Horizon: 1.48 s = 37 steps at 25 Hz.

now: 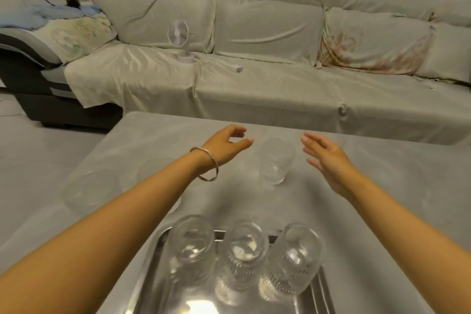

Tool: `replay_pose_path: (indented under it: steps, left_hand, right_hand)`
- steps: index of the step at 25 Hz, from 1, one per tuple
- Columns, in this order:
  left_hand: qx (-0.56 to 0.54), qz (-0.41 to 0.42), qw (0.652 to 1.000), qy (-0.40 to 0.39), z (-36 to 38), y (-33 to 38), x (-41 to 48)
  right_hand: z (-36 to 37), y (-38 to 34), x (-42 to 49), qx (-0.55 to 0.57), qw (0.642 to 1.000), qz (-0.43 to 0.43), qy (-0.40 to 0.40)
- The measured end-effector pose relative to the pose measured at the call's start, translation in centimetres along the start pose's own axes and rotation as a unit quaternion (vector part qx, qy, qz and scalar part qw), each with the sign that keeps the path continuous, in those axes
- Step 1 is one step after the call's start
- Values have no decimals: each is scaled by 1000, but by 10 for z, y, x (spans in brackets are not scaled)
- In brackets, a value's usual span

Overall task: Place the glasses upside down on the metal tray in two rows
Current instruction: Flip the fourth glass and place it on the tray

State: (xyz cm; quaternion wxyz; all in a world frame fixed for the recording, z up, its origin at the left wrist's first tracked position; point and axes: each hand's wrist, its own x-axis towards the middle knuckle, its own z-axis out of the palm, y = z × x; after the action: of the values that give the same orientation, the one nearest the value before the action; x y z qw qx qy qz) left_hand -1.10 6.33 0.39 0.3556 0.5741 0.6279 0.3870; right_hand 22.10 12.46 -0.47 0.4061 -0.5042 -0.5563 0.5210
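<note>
Glasses are filling the metal tray (pixel 150 273) at the near edge of the grey table (pixel 382 173): three inverted glasses (pixel 240 257) are standing side by side in a row along its far rim, and the tray's near half is showing bare metal. I am reaching both arms past them toward the upright glass (pixel 274 160), which is standing mouth-up, its long axis vertical, farther out on the table and well apart from the tray. It is sitting between my two hands. My left hand (pixel 226 145), bracelet (pixel 207 166) on the wrist, is hovering just beside its rim with fingers loosely curled and gripping nothing; my right hand (pixel 326 158) is spread open and empty, a little farther off on the other side. By my reckoning the left is the nearer one for the pick. Two more clear glasses (pixel 86 191) are waiting at the left, partly hidden behind my forearm. Table room around the target is open on every side, with the far edge and the covered sofa (pixel 254 79) beyond.
</note>
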Motion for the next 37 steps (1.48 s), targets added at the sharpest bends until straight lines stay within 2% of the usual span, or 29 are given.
replay_pose_path:
  steps: [4, 6, 10, 17, 20, 22, 24, 26, 29, 32, 35, 37]
  left_hand:
    - [13, -61, 997, -52, 38, -21, 46]
    - [13, -69, 994, -85, 52, -31, 58]
    - [-6, -49, 992, -117, 68, -39, 70]
    - [-88, -18, 994, -62, 72, -17, 56]
    - [-159, -11, 986, -46, 55, 17, 38]
    - [-259, -4, 965, -48, 44, 41, 19]
    - [-347, 5, 937, -49, 37, 60, -6]
    - [-376, 21, 926, -41, 33, 74, -34]
    - [-375, 40, 926, -27, 27, 81, -80]
    - [-357, 30, 932, -52, 18, 76, -127]
    - [-252, 3, 963, -94, 15, 65, -166]
    - [-174, 34, 976, -126, 22, 57, -186]
  right_hand:
    - [4, 40, 24, 30, 994, 96, -50]
    - [6, 54, 30, 59, 989, 110, -74]
    - [10, 69, 36, 120, 982, 103, -105]
    - [6, 48, 20, 86, 989, 23, -117]
    - [-1, 19, 6, 102, 987, -35, -115]
    - [-4, -1, -10, 130, 983, -59, -114]
    - [-5, -17, -31, 158, 978, -43, -128]
    - [-5, -29, -56, 184, 970, -9, -157]
    - [-7, -45, -95, 158, 971, -11, -179]
    - [-12, -56, -136, 138, 975, -48, -169]
    - [-20, -61, -171, 75, 977, -104, -168]
    - [-22, -62, -190, 23, 974, -131, -182]
